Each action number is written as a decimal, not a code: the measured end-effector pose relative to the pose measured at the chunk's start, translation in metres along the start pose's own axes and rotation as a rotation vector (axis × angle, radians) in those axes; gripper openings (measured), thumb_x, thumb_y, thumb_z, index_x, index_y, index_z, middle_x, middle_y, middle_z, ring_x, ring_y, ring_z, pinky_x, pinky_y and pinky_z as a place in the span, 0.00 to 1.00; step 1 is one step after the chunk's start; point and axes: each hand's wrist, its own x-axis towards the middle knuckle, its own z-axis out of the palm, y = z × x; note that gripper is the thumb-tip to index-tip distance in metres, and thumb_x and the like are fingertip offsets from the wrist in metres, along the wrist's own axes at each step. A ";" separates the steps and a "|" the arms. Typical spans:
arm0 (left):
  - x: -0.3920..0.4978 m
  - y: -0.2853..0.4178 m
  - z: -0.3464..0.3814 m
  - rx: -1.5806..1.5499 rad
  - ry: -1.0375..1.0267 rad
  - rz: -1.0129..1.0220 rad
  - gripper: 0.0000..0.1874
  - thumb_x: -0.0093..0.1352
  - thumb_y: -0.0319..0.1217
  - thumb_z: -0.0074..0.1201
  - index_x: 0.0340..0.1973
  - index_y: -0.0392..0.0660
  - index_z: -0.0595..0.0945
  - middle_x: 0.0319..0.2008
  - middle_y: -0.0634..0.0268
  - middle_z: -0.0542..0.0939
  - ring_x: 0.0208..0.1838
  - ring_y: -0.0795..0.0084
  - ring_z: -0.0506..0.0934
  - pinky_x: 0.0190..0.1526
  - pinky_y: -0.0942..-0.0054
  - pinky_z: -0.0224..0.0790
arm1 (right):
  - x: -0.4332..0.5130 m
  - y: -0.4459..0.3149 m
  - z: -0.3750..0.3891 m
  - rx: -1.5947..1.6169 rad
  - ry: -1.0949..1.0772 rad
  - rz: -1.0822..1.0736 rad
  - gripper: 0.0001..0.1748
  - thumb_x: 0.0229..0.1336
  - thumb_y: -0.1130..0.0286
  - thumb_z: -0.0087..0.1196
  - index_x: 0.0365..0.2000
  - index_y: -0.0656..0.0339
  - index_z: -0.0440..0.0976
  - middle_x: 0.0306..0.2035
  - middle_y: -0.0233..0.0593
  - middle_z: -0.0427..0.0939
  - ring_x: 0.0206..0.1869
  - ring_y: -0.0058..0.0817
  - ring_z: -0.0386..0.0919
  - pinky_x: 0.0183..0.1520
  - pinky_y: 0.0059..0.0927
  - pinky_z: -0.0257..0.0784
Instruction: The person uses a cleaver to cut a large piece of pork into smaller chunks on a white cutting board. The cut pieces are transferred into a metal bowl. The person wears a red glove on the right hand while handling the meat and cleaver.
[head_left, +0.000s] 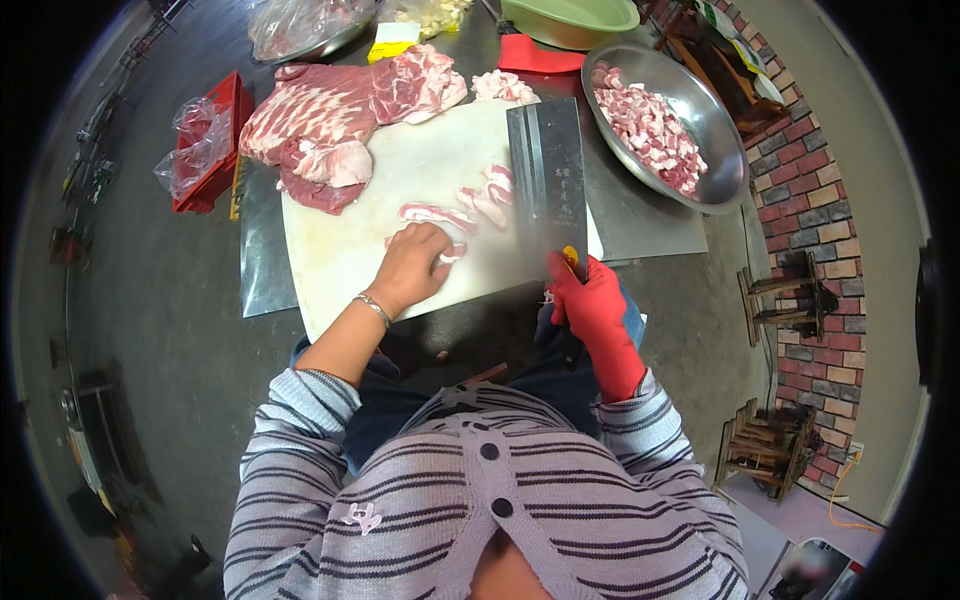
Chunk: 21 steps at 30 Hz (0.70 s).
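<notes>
My bare left hand (415, 262) rests on a strip of raw meat (453, 253) near the front of the white cutting board (352, 255), fingers curled over it. Just beyond lies another fatty strip (437, 215), with further pieces (487, 196) to its right. In a red glove, my right hand (589, 300) grips a cleaver (547, 180) at its handle. The broad blade bears writing and stands over the board's right side, hiding part of it. A large slab of raw meat (315, 105) lies across the board's far left, and a fatty lump (502, 86) sits at the far edge.
A steel bowl (720, 142) of diced meat stands at right. Behind are a red cloth (536, 56), a green basin (570, 26), and a bowl covered by plastic film (307, 26). A red crate (225, 150) with plastic bags is left. Wooden stools (769, 450) line the brick wall.
</notes>
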 end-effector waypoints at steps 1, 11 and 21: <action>0.000 -0.005 0.003 -0.053 0.002 0.006 0.08 0.58 0.24 0.61 0.31 0.46 0.77 0.35 0.63 0.78 0.46 0.56 0.75 0.49 0.61 0.67 | -0.001 -0.001 -0.001 0.000 0.001 0.004 0.16 0.66 0.61 0.57 0.29 0.64 0.74 0.15 0.31 0.72 0.12 0.18 0.65 0.19 0.23 0.61; 0.031 -0.017 -0.015 0.025 0.109 0.043 0.26 0.49 0.29 0.60 0.45 0.48 0.75 0.43 0.60 0.78 0.52 0.56 0.73 0.54 0.59 0.64 | 0.000 -0.001 -0.002 -0.023 0.025 0.033 0.17 0.66 0.60 0.57 0.31 0.66 0.74 0.15 0.31 0.72 0.12 0.18 0.66 0.19 0.23 0.63; 0.031 -0.010 -0.060 -0.073 -0.338 -0.343 0.18 0.54 0.35 0.67 0.37 0.44 0.78 0.37 0.57 0.77 0.43 0.52 0.78 0.45 0.60 0.72 | 0.007 0.001 -0.012 0.030 0.033 0.013 0.16 0.65 0.60 0.59 0.33 0.66 0.76 0.14 0.31 0.72 0.12 0.19 0.66 0.22 0.25 0.66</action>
